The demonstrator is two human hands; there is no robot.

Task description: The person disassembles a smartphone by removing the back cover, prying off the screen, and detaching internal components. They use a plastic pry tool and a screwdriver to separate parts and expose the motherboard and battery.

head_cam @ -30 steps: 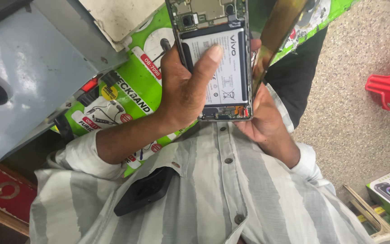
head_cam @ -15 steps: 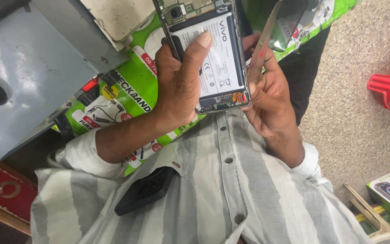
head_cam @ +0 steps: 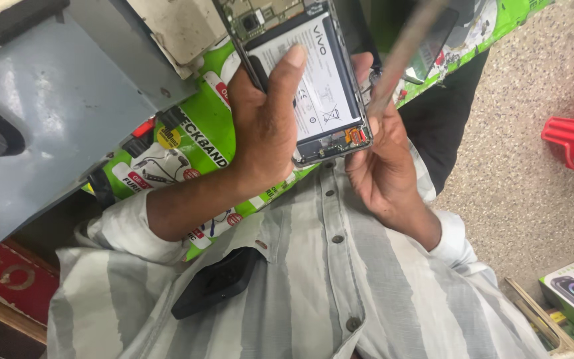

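The left hand [head_cam: 270, 126] clasps an opened phone [head_cam: 303, 80], its flat white battery [head_cam: 320, 86] exposed under the thumb. Beside that grip, the right hand [head_cam: 383, 166] pinches a thin, blurred back cover [head_cam: 400, 56].

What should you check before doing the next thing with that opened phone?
1. Left hand grips the phone: ok, fingers wrap its edge and one lies across the battery.
2. Right hand holds the thin panel: ok, though the panel is blurred.
3. Panel fully free of the phone: cannot tell, they meet near the phone's lower corner.
4. Small orange part at that corner unharmed: cannot tell, too small.
5. Phone resting on something: not ok, it is held in the air over green packaging.
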